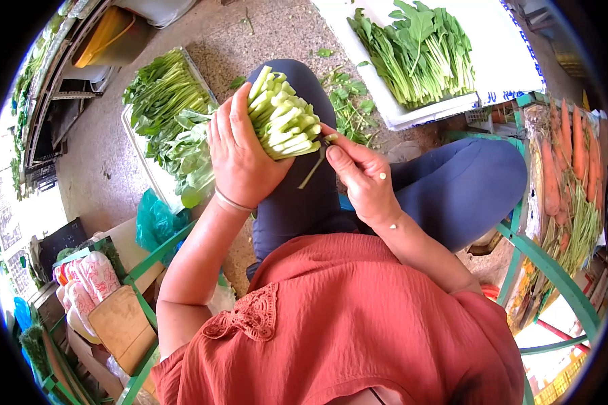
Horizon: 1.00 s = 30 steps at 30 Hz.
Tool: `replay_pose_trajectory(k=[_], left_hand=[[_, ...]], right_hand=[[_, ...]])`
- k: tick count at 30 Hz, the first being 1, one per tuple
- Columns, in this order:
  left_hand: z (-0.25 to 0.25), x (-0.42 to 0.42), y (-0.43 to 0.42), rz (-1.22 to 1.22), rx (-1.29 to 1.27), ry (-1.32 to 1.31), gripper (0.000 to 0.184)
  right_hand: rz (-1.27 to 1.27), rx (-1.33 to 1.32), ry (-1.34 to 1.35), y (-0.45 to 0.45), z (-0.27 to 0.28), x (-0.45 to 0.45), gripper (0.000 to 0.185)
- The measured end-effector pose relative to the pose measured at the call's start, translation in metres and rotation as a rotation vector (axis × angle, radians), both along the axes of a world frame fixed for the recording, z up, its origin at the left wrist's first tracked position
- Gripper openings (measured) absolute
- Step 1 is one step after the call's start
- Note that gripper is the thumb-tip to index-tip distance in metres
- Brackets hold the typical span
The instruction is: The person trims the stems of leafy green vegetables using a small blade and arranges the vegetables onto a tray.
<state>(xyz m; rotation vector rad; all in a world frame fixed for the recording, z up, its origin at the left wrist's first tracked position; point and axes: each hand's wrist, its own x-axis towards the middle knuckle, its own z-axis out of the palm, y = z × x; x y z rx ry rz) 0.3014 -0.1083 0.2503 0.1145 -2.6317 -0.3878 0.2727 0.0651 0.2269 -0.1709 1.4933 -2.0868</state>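
My left hand is wrapped around a bunch of leafy greens. Pale cut stem ends face up and to the right, while the leaves spread out left of the wrist. Close against the lower right of the stem ends, my right hand is closed in a pinch. Something small and dark sits at its fingertips, too small to make out. A thin dark strip hangs below that spot. Small pale stem bits stick to the right hand and wrist. The bunch is above my knee.
A tray of greens lies on the floor at left. Another bunch rests on a white foam box at upper right. Leaf scraps litter the floor. Carrots stand at right; a teal plastic bag lies at left.
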Motion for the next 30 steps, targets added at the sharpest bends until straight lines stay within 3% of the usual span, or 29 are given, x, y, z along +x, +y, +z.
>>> replay_pose_trajectory(k=[4, 6, 9, 10, 12, 14, 16, 20, 30], left_hand=[[0.0, -0.001, 0.004, 0.007, 0.002, -0.01, 0.088], [0.001, -0.002, 0.006, 0.015, -0.035, -0.005, 0.088], [0.003, -0.002, 0.005, 0.027, -0.014, -0.02, 0.088], [0.003, -0.001, 0.003, 0.018, -0.009, -0.021, 0.089], [0.0, 0.003, 0.004, 0.014, 0.006, -0.043, 0.089], [0.0, 0.001, 0.004, 0.023, -0.003, -0.018, 0.09], [0.0, 0.0, 0.005, 0.016, 0.001, -0.011, 0.091], [-0.002, 0.001, 0.004, 0.005, 0.039, 0.004, 0.089], [-0.003, 0.0, -0.001, -0.025, 0.047, 0.012, 0.087]], right_hand=[[0.013, 0.052, -0.005, 0.004, -0.007, -0.001, 0.03], [-0.05, 0.116, 0.113, 0.002, -0.009, 0.0, 0.031], [-0.09, 0.444, 0.024, 0.013, -0.019, -0.009, 0.035], [-0.09, 0.443, 0.033, 0.014, -0.018, -0.01, 0.035], [-0.106, 0.458, 0.306, 0.018, -0.004, -0.005, 0.037], [0.018, 0.388, 0.132, 0.02, 0.013, -0.012, 0.038], [0.158, 0.153, 0.342, 0.012, 0.027, -0.017, 0.037], [0.364, 0.055, 0.309, 0.007, 0.032, -0.034, 0.037], [0.56, 0.079, 0.214, 0.001, 0.041, -0.059, 0.033]])
